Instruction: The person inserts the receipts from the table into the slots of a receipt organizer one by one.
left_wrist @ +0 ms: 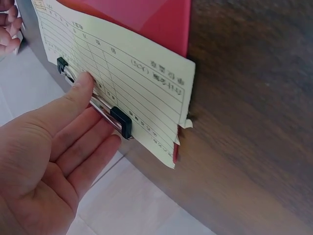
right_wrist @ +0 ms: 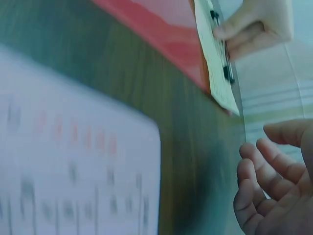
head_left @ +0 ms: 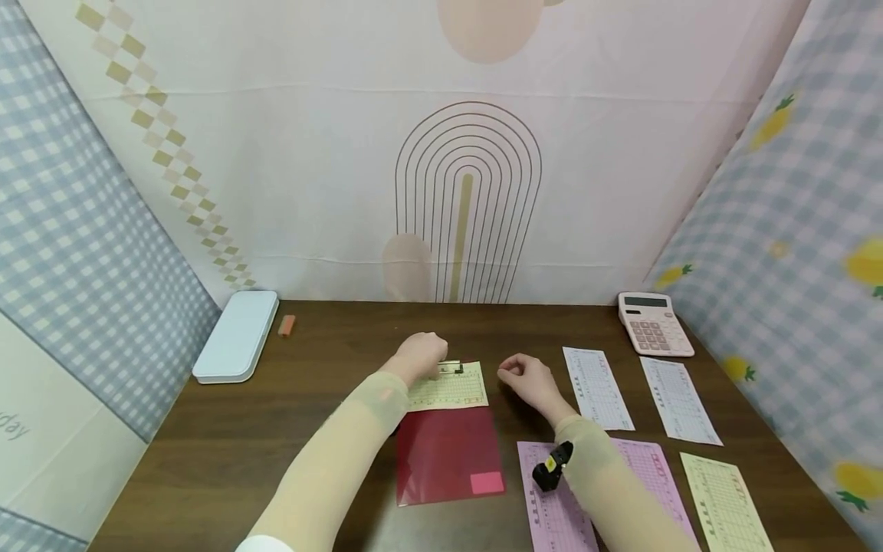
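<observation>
A red clipboard [head_left: 448, 452] lies on the table with a pale yellow printed form [head_left: 451, 392] across its top end. My left hand [head_left: 419, 356] pinches the metal clip [left_wrist: 121, 122] there, thumb on the upper side and fingers underneath, as the left wrist view shows. One corner of the form is torn and curls a little. To the right of the clipboard is my right hand [head_left: 531, 381], held over the table with loosely bent fingers and nothing in them. A pink label [head_left: 487, 483] marks the clipboard's lower right corner.
Two white forms [head_left: 599, 389] lie to the right, below a calculator [head_left: 654, 323]. Purple forms [head_left: 648, 468] lie under my right forearm, and another yellow form [head_left: 727, 502] is beside them. At back left are a light blue case [head_left: 237, 336] and a small orange-brown block [head_left: 287, 326].
</observation>
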`<state>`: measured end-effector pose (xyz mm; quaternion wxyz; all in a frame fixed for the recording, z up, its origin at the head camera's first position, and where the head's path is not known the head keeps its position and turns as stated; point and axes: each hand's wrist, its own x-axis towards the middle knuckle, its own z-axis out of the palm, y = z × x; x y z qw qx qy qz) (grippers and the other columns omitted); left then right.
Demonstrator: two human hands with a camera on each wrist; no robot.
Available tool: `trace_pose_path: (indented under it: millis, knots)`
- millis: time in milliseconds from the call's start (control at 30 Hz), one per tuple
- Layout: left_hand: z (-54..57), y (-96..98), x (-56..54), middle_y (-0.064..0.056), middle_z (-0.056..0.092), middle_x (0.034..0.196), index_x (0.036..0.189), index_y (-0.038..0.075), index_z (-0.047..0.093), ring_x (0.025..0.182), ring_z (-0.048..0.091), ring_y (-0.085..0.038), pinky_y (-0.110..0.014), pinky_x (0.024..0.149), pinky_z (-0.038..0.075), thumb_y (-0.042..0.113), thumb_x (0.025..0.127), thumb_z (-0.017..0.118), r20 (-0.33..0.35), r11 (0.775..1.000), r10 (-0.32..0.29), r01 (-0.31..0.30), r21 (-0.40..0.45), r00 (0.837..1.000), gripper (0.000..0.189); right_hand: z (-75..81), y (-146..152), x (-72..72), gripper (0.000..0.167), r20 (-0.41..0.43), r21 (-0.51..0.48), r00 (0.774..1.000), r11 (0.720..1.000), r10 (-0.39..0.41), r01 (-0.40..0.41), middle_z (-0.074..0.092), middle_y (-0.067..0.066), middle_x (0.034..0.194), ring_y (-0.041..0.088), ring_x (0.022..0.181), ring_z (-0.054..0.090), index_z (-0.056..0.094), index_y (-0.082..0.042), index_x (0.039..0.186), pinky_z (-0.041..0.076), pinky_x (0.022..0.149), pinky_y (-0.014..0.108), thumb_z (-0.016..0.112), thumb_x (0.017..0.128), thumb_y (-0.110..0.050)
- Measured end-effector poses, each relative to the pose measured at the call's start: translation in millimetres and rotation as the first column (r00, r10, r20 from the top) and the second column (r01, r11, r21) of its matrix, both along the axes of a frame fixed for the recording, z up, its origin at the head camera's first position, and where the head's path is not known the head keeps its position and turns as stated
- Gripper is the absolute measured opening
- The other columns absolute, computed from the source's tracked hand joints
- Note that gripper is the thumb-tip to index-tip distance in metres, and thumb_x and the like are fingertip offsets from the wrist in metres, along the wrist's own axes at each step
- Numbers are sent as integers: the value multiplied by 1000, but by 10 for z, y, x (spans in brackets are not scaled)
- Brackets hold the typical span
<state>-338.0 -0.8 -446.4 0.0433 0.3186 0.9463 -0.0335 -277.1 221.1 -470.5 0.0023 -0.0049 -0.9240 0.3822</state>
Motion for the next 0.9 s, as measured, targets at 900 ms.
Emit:
trace_pose_path:
  millis: [900]
  knots:
    - [0,46,16,6,66,75,68,17,61,74,62,-12,-28,76,51,19,73,80,-46,997,-26,23,-73,999,20,172,1092,-81,23,-68,203,996,978,57,-42,66,13,97,25,88,59,63,-3,104,46,71,34,64,89,-21]
